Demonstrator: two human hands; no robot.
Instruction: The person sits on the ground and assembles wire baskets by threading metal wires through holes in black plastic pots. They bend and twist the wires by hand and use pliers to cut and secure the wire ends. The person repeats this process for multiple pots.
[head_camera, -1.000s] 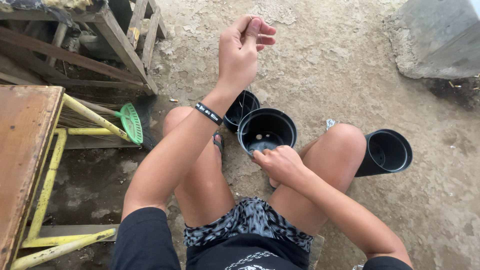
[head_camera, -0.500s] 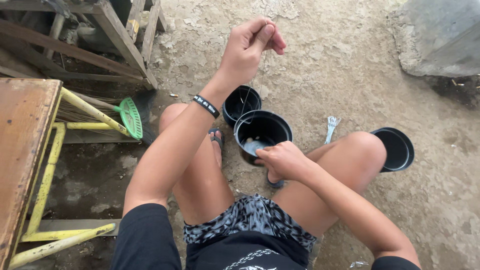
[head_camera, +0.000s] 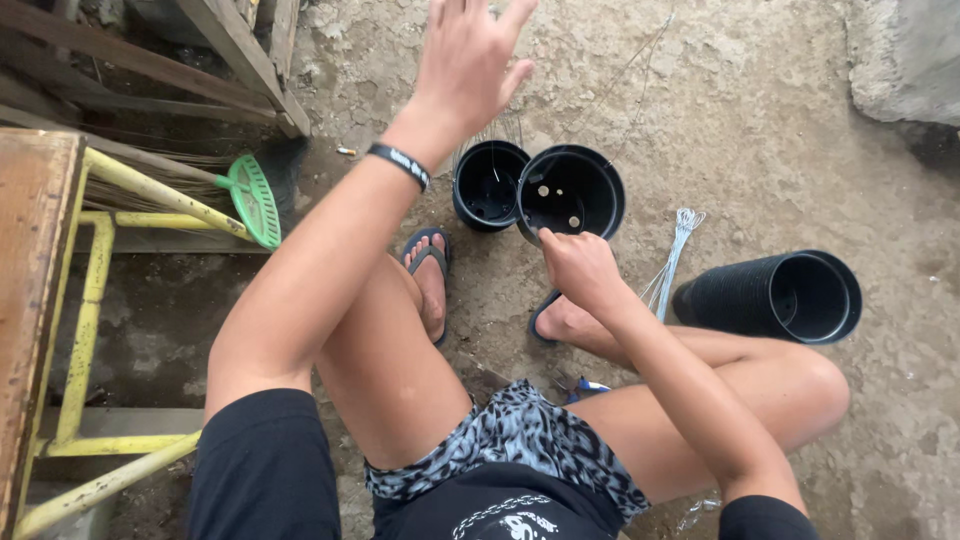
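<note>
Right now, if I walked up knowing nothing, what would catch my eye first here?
Probably the raised left hand, fingers spread wide above the dirt ground, with a dark band at the wrist. Just below it, the right hand grips the rim of a black plastic pot tilted toward the camera, next to a second black pot. Off to the right, a stack of black pots lies on its side.

A tilted pot (head_camera: 570, 195) sits right of another pot (head_camera: 490, 185), with stacked pots (head_camera: 770, 295) lying farther right.
</note>
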